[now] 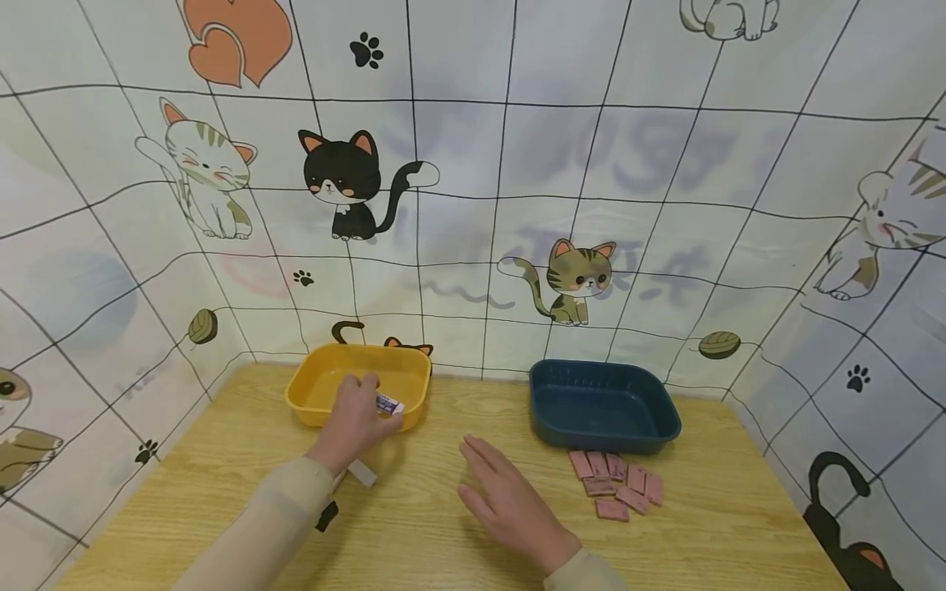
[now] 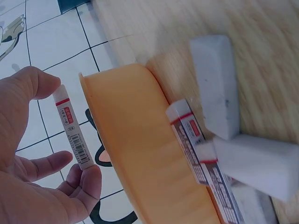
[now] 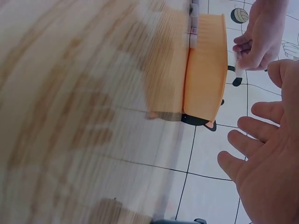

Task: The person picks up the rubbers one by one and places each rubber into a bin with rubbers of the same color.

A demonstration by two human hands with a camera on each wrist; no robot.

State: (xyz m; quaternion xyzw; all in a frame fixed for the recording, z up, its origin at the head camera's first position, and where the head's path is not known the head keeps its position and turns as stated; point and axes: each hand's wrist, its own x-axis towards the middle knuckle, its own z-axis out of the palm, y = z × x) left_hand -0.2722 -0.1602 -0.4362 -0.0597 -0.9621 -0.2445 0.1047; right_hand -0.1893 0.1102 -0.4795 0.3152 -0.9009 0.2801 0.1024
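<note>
My left hand (image 1: 353, 423) pinches a white eraser (image 2: 74, 130) by its ends between thumb and fingertips. A paper sleeve with a red stripe and barcode wraps this eraser. The hand is over the yellow basket (image 1: 300, 404), with the eraser above the rim. In front of that basket lie a bare white eraser (image 2: 216, 88) and several others, some sleeved; my left arm partly hides them in the head view. My right hand (image 1: 513, 509) holds nothing and is spread over the middle of the table, fingers extended and thumb apart.
A dark blue basket (image 1: 606, 435) stands at the back right. Several small pink blocks (image 1: 612, 510) lie loosely in front of it. A small black object (image 1: 327, 517) sits under my left forearm. Cat-print cloth (image 1: 473, 230) walls in the wooden table (image 1: 414, 525).
</note>
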